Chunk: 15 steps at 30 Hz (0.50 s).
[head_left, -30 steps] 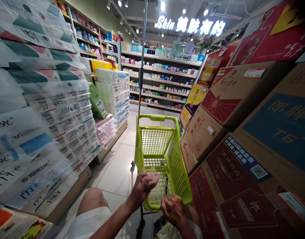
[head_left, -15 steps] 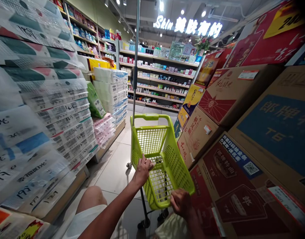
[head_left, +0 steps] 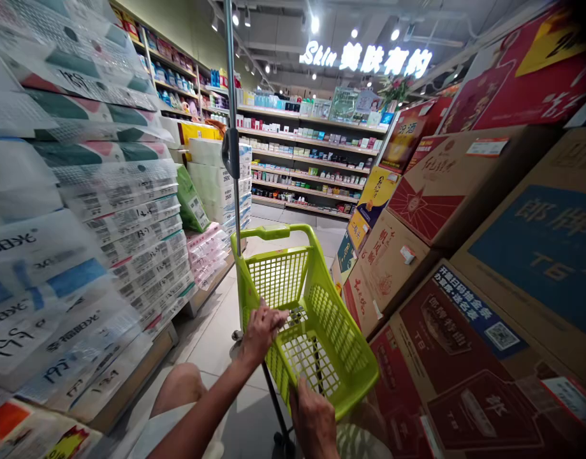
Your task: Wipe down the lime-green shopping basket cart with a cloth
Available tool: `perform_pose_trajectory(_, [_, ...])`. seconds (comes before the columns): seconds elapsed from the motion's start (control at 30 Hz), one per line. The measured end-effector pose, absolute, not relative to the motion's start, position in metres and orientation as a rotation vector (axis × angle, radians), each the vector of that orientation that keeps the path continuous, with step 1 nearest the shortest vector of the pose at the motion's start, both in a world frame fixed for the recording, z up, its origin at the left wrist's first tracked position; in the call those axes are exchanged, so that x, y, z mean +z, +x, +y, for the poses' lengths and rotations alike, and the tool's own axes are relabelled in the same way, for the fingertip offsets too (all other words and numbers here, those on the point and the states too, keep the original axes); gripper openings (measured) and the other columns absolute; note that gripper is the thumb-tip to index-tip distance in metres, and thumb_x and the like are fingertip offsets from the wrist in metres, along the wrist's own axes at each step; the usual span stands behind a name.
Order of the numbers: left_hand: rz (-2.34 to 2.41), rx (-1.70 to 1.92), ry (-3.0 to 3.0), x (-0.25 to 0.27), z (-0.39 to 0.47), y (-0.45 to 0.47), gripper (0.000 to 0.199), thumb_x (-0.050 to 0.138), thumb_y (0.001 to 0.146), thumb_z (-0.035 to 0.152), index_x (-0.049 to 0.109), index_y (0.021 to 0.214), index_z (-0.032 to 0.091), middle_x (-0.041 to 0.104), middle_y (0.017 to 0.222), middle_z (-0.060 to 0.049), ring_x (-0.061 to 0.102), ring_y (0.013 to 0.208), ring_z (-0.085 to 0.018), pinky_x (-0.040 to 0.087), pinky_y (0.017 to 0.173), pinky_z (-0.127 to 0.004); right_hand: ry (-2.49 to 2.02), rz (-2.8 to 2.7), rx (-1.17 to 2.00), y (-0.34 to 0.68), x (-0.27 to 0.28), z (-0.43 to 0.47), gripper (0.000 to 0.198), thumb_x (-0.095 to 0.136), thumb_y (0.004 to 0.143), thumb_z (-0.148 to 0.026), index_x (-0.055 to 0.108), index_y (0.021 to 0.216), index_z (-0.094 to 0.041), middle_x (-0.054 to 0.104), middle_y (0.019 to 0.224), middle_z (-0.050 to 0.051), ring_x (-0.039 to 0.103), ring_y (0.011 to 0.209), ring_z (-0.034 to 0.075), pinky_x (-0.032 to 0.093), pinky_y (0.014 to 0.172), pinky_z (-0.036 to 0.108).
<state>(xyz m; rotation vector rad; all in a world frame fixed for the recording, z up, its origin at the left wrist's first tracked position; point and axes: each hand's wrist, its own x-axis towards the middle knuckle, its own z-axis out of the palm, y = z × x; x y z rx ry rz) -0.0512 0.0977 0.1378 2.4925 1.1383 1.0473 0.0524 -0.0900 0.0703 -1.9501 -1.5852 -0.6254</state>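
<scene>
A lime-green shopping cart with lattice plastic walls stands in front of me, turned a little, its basket holding nothing that I can see. My left hand is closed over the cart's left rim, the fingers reaching inside. Lower down, my right hand grips the near rim close to its left corner, with the thumb on top and the other fingers partly hidden. A metal pole with a dark clip rises from the cart's far left corner. One wheel shows below the basket.
Wrapped paper packs are piled high on a low platform at left. Liquor cartons form a wall close on the cart's right. Cosmetics shelves cross the far end. Tiled floor lies left of the cart.
The cart has turned, its pole end shifting left. My right hand has moved left along the near rim, from the right part to near the left corner. My left hand keeps its hold.
</scene>
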Motion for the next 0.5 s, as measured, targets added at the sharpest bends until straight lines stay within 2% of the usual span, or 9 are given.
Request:
perform_pose_trajectory(0.1, [1.207, 1.184, 2.456, 0.149, 0.130, -0.055, 0.027, 0.057, 0.093, 0.018, 0.065, 0.118, 0.021, 0.063, 0.116, -0.010, 0.057, 0.099, -0.024, 0.054, 0.092, -0.044, -1.900, -1.658, -0.632, 0.071, 0.078, -0.088, 0.033, 0.036, 0.107, -0.025, 0.061, 0.086, -0.020, 0.060, 0.053, -0.001, 0.058, 0.044, 0.013, 0.029, 0.053, 0.026])
perform_pose_trajectory(0.2, [1.208, 1.278, 2.474, 0.139, 0.129, -0.054, 0.031, 0.054, 0.093, 0.015, 0.066, 0.120, 0.021, 0.063, 0.118, -0.011, 0.057, 0.101, -0.025, 0.055, 0.092, -0.044, -1.868, -1.707, -0.640, 0.092, 0.079, -0.085, 0.033, 0.036, 0.106, -0.024, 0.060, 0.085, -0.020, 0.060, 0.053, -0.002, 0.057, 0.045, 0.012, 0.027, 0.054, 0.027])
perform_pose_trajectory(0.37, [0.867, 1.165, 2.701, 0.119, 0.119, -0.067, 0.036, 0.049, 0.097, 0.016, 0.064, 0.128, 0.028, 0.064, 0.124, -0.008, 0.060, 0.103, -0.022, 0.055, 0.096, -0.041, -1.821, -1.695, -0.678, 0.123, 0.069, -0.078, 0.034, 0.034, 0.104, -0.023, 0.063, 0.087, -0.020, 0.064, 0.058, 0.000, 0.059, 0.050, 0.013, 0.030, 0.058, 0.027])
perform_pose_trajectory(0.5, [1.241, 1.444, 2.500, 0.148, 0.166, -0.089, 0.033, 0.051, 0.099, 0.029, 0.063, 0.129, 0.023, 0.061, 0.125, -0.012, 0.061, 0.106, -0.026, 0.058, 0.094, -0.044, -1.792, -1.699, -0.710, 0.136, 0.070, -0.072, 0.034, 0.037, 0.103, -0.026, 0.065, 0.085, -0.020, 0.062, 0.055, -0.001, 0.057, 0.049, 0.012, 0.030, 0.059, 0.026])
